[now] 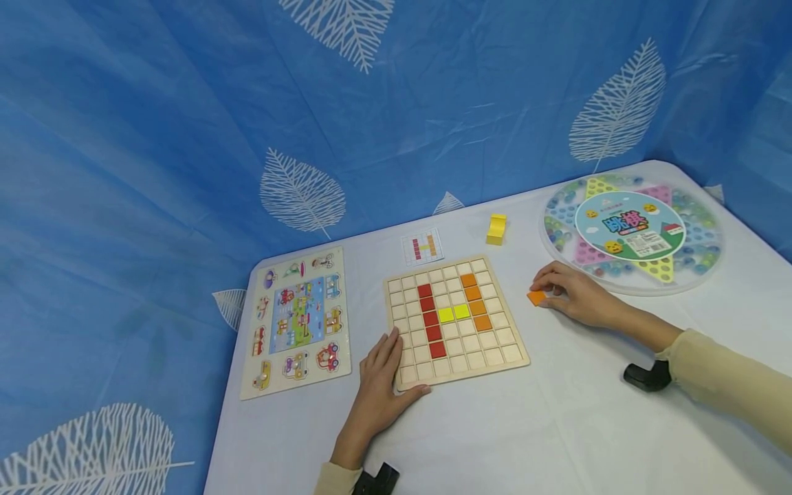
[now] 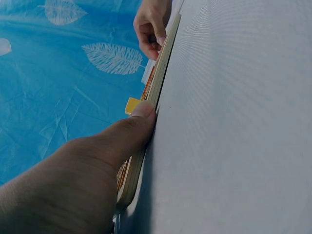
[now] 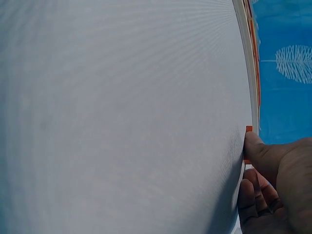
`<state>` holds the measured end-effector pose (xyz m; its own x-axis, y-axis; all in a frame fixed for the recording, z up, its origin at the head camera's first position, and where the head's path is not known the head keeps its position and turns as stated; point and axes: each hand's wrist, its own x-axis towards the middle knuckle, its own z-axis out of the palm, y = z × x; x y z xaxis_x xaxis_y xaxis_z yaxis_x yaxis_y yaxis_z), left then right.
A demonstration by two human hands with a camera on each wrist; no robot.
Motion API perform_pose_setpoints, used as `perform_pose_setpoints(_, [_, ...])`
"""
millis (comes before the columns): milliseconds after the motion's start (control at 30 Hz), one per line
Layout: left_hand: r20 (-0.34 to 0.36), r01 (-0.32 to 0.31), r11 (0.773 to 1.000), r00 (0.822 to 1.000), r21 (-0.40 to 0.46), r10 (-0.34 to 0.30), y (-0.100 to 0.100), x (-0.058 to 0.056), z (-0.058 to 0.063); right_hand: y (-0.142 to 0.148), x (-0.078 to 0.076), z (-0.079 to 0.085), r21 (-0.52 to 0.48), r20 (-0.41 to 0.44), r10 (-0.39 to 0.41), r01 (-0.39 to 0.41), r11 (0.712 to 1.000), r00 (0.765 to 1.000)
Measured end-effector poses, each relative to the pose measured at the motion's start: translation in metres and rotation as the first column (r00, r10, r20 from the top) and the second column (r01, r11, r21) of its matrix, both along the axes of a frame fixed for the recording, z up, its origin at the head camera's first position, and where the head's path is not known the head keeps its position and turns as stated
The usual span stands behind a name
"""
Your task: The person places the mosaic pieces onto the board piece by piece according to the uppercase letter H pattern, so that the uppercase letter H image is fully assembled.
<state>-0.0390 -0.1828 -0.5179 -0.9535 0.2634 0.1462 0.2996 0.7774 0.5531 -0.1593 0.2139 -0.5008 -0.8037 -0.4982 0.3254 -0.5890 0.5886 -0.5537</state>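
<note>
the left hand (image 1: 379,381) lies flat on the near left corner of the wooden grid board (image 1: 456,320), fingers straight and released, the thumb against the near edge. in the left wrist view the thumb presses along the side of the board, so this hand seems to be there to keep the board from sliding on the counter (image 1: 557,426).

the right hand (image 1: 572,292) rests on the counter to the right of the board, between it and the round marble game (image 1: 631,230). its fingers are curled and pinch a small orange block (image 1: 535,298), which sits on the counter just beside the right edge of the board, not yet in any cell. the right wrist view shows the thumb tip on this orange piece.

on the board a red column stands at the left, an orange column at the right, and two yellow blocks join them in the middle. a small pattern card (image 1: 422,247) lies just beyond the far edge, probably as the model for the blocks. yellow blocks (image 1: 496,229) wait farther right. a vehicle puzzle board (image 1: 298,320) lies at the left, apart from the hands.
</note>
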Motion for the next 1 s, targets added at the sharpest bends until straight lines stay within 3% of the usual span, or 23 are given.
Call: perform_pose_setpoints(1000, [0.015,-0.014,1.000,1.000,-0.014,0.014,0.0002,-0.0002,0.0001,-0.0002,-0.0002,0.0008,0.009,0.000,0.000,0.000,1.000,1.000])
